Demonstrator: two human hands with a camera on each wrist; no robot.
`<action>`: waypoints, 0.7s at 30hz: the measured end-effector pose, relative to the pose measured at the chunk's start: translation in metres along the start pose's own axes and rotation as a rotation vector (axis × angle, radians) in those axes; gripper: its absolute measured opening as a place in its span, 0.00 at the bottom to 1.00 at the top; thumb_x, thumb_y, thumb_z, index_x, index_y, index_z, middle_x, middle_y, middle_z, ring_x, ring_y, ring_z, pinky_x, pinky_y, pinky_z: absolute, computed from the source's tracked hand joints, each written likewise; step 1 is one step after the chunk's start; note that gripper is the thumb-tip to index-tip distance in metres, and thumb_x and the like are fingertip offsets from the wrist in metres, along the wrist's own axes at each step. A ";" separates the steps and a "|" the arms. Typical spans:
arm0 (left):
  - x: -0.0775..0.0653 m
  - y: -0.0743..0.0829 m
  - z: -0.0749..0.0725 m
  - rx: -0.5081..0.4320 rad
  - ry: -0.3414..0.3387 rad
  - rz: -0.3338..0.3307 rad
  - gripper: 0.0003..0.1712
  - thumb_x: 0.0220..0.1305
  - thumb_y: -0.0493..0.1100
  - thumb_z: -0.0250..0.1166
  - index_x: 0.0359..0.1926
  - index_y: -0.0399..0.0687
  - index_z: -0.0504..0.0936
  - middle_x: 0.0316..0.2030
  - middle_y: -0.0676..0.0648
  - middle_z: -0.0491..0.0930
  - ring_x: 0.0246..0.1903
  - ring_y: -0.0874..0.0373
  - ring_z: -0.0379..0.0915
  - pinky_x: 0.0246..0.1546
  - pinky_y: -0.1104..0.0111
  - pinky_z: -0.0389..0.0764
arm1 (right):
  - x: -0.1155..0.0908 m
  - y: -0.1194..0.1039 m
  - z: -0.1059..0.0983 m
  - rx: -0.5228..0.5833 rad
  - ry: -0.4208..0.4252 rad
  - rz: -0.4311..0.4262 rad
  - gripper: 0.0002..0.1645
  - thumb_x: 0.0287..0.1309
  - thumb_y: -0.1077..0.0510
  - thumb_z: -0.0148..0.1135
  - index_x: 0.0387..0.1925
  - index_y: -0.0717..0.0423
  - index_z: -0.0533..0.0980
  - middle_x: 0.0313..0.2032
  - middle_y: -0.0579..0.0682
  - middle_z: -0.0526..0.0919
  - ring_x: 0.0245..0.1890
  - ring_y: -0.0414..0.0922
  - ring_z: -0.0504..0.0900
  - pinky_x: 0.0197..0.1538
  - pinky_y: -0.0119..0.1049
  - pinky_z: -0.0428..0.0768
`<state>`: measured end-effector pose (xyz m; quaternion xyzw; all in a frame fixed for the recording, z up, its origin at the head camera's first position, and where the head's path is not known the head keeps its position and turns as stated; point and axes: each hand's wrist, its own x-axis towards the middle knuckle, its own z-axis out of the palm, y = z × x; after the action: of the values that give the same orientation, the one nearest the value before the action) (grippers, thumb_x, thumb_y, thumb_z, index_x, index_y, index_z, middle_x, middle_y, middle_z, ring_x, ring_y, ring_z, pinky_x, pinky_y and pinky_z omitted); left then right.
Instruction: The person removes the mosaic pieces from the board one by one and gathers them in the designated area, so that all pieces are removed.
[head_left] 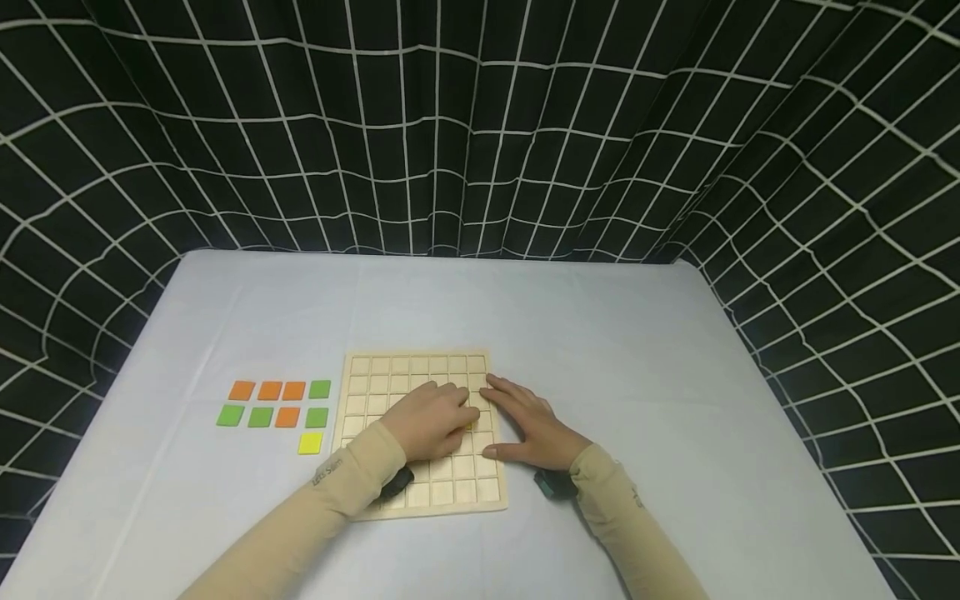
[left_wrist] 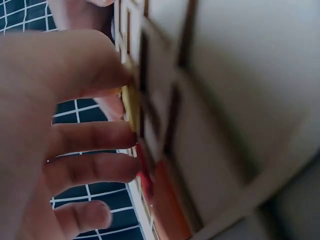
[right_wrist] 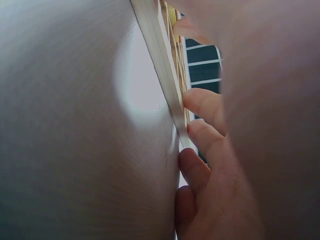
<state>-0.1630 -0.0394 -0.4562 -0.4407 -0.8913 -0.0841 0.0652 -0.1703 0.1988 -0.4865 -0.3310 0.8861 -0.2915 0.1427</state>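
A wooden grid board (head_left: pixel 453 492) lies on the white table. My left hand (head_left: pixel 427 421) reaches over the board's right part, thumb and fingertips at a yellow square tile (left_wrist: pixel 130 107) that they pinch close over the cells. Further along in the left wrist view, a red tile (left_wrist: pixel 144 175) and an orange tile (left_wrist: pixel 168 205) lie on the board; in the head view my left hand hides them. At the board's right edge rests my right hand (head_left: pixel 536 429), its fingers spread and touching the rim (right_wrist: pixel 170 95).
Left of the board, loose tiles lie in rough rows: several orange ones (head_left: pixel 269 391), several green ones (head_left: pixel 261 417) and one yellow one (head_left: pixel 311 443). Behind the table (head_left: pixel 600 325) hangs a black curtain (head_left: pixel 420 150) with a white grid.
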 end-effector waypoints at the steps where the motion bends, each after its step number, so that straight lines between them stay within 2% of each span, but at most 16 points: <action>1: 0.000 0.001 0.001 0.013 0.004 0.000 0.03 0.55 0.42 0.64 0.31 0.55 0.79 0.23 0.56 0.67 0.23 0.62 0.62 0.23 0.72 0.63 | 0.000 0.000 0.000 -0.002 -0.003 0.001 0.50 0.54 0.35 0.64 0.72 0.44 0.54 0.75 0.44 0.46 0.74 0.50 0.46 0.67 0.62 0.53; 6: -0.002 0.000 0.004 0.043 0.031 0.003 0.03 0.54 0.42 0.63 0.29 0.55 0.77 0.22 0.57 0.68 0.23 0.62 0.63 0.23 0.73 0.64 | 0.000 -0.002 0.000 -0.004 -0.002 0.001 0.50 0.54 0.35 0.64 0.72 0.45 0.54 0.75 0.44 0.46 0.74 0.51 0.46 0.67 0.63 0.53; 12: -0.003 -0.002 0.006 0.020 0.061 0.024 0.04 0.56 0.41 0.63 0.32 0.57 0.79 0.22 0.57 0.69 0.20 0.64 0.62 0.22 0.74 0.65 | 0.000 -0.002 0.000 -0.006 0.000 0.001 0.50 0.54 0.35 0.64 0.73 0.46 0.54 0.75 0.44 0.46 0.74 0.51 0.46 0.66 0.63 0.53; 16: -0.004 -0.003 0.005 -0.011 0.055 0.014 0.04 0.59 0.41 0.63 0.34 0.57 0.80 0.23 0.57 0.70 0.21 0.64 0.62 0.23 0.74 0.67 | -0.001 -0.002 -0.001 -0.002 0.007 -0.003 0.50 0.54 0.36 0.64 0.72 0.46 0.54 0.75 0.45 0.47 0.74 0.52 0.47 0.66 0.64 0.53; 21: -0.007 -0.002 0.001 -0.043 0.045 -0.005 0.03 0.63 0.45 0.65 0.38 0.56 0.81 0.26 0.56 0.73 0.23 0.64 0.67 0.25 0.72 0.71 | 0.000 -0.001 0.001 -0.008 0.000 0.005 0.50 0.54 0.35 0.64 0.73 0.45 0.54 0.75 0.44 0.46 0.74 0.51 0.46 0.67 0.62 0.53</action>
<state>-0.1610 -0.0456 -0.4590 -0.4378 -0.8887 -0.1132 0.0753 -0.1692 0.1979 -0.4863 -0.3296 0.8879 -0.2878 0.1422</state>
